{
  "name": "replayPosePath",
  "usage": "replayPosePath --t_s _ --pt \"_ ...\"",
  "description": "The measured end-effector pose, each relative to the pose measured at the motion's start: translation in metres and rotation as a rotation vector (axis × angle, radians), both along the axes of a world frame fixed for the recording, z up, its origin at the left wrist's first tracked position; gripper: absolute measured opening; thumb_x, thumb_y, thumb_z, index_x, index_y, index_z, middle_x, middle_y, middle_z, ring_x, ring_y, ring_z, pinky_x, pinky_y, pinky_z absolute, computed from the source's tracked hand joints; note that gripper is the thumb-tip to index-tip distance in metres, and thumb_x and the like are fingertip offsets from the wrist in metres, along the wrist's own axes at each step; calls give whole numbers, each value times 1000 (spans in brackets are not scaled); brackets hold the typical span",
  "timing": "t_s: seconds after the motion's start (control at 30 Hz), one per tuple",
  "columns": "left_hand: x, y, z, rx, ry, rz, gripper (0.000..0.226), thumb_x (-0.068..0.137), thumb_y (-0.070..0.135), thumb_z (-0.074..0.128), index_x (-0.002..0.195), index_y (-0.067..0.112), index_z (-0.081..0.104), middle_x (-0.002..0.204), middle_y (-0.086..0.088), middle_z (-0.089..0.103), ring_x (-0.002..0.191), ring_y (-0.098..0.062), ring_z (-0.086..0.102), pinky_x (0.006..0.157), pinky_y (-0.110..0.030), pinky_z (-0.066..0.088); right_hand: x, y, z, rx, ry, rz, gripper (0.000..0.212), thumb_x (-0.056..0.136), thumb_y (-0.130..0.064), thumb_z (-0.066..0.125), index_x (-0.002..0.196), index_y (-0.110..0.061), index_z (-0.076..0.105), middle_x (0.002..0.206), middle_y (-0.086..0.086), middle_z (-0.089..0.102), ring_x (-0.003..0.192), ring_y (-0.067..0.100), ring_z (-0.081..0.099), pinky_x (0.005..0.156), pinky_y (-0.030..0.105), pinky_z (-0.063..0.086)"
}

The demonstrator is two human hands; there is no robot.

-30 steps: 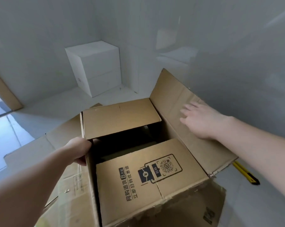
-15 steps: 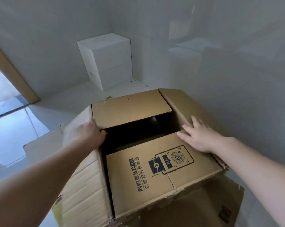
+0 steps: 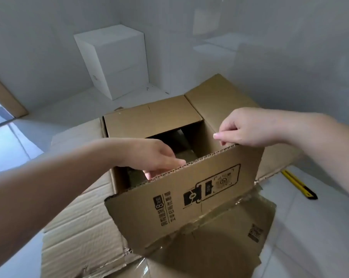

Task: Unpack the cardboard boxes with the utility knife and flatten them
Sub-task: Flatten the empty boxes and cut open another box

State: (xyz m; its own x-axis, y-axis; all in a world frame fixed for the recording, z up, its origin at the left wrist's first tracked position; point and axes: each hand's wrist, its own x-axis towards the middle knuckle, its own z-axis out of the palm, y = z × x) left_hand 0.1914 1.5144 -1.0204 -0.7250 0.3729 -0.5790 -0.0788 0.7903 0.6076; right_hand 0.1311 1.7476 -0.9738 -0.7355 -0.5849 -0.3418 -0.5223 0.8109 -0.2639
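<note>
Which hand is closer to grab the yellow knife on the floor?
The right hand. The knife lies on the floor to the right of the box, below that arm. The left hand is across the box, gripping the flap, as the right also does.

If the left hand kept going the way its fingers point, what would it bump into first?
Probably the printed flap: the left hand already reaches over its raised edge, fingers toward the box's right wall. Depth is unclear.
</note>
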Motion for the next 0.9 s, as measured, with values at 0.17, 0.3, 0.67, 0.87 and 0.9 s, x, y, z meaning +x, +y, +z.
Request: replayPosePath --t_s 0.17,0.3,0.67,0.87,0.9 --pt "36 46 -31 -289 -152 -243 112 60 90 41 150 27 19 151 6 35 138 -17 35 114 -40 28 36 28 2 445 -355 116 75 69 -68 67 137 -50 40 126 -30 48 121 3 49 93 22 40" --pt "60 68 -74 -175 -225 -176 101 61 80 62 142 26 37 132 9 53 119 -12 52 102 -29 42 53 34 -73 487 -243 223 105 59 -71 73 146 -33 26 140 -10 43 124 16 47 98 32 43" --pt "46 62 -90 -146 -178 41 73 84 75 32 131 24 54 124 5 57 116 -15 53 102 -30 40 45 27 -120 206 -223 204 50 72 -73 59 99 -31 65 84 -17 62 81 9 60 69 27 49" --pt "-8 -15 -97 -506 142 90 68 94 53 44 148 14 28 151 -9 31 132 -26 42 105 -36 41 29 26 -112 6 -244 -18 53 85 -75 29 64 -32 52 65 -13 53 63 3 50 61 23 35" --pt "-14 -27 -97 -537 139 102 68 95 51 45 149 14 25 153 -11 26 134 -28 39 106 -38 40 27 24 -113 5 -236 -22 54 85 -74 30 64 -30 52 64 -12 52 61 4 49 60 23 34"
